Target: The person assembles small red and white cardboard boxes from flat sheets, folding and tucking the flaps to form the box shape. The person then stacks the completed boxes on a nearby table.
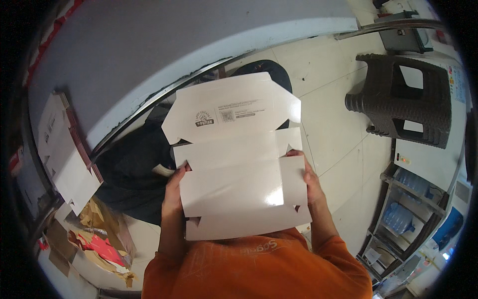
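Observation:
A flat white cardboard box blank (231,184) lies unfolded in front of my chest, its printed panel with angled corners at the far end. Crease lines cross it, and small notches cut into its sides. My left hand (174,188) grips the left edge, thumb at a notch and the other fingers hidden underneath. On the opposite edge my right hand (311,180) holds on the same way, its fingertips partly hidden by the board. The sheet looks almost flat, with a bright glare spot near its lower right.
A stack of similar white box blanks (67,154) rests at the left, beside the grey table (164,45). Torn brown packaging (102,239) lies below it. Stacked dark plastic stools (403,99) stand at the right, above a rack with clear water jugs (398,218).

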A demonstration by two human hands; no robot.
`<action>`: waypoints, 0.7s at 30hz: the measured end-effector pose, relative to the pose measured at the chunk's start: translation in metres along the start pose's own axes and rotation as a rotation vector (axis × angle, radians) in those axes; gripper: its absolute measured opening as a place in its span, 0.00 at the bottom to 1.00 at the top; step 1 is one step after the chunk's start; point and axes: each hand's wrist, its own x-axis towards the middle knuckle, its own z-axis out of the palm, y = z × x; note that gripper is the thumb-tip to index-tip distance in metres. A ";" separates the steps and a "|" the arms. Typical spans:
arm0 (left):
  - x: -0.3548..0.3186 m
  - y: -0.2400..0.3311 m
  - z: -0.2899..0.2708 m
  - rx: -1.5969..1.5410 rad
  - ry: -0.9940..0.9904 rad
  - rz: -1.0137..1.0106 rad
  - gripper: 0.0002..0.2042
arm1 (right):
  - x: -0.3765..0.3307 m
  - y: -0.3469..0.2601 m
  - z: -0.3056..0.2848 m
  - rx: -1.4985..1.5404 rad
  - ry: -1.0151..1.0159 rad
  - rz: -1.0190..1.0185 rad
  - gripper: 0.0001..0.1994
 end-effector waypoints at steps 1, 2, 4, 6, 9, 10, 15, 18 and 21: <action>-0.006 -0.007 -0.015 -0.005 -0.060 0.007 0.21 | -0.003 0.009 0.001 0.009 0.026 0.019 0.44; -0.017 -0.012 -0.028 -0.011 -0.109 0.012 0.22 | -0.008 0.023 0.001 0.021 0.049 0.048 0.45; -0.026 -0.028 -0.044 0.054 -0.141 0.080 0.25 | -0.020 0.052 -0.008 -0.010 0.077 0.045 0.40; -0.035 -0.011 0.000 0.150 -0.030 0.052 0.27 | -0.018 0.057 -0.005 0.207 0.209 0.109 0.36; -0.034 0.009 0.031 0.383 -0.050 0.130 0.31 | -0.002 0.054 -0.010 0.476 0.192 0.138 0.38; -0.027 0.020 0.034 0.529 -0.125 0.180 0.31 | 0.003 0.046 -0.018 0.443 0.185 0.195 0.40; -0.012 0.039 0.081 0.689 -0.173 0.265 0.28 | 0.035 -0.024 -0.016 -0.153 0.087 0.264 0.27; -0.025 0.015 0.075 0.716 -0.250 0.329 0.20 | 0.061 -0.035 0.018 -0.599 0.122 0.084 0.22; -0.041 -0.002 0.078 0.328 -0.181 0.166 0.24 | 0.075 0.001 0.023 -0.673 0.313 -0.130 0.22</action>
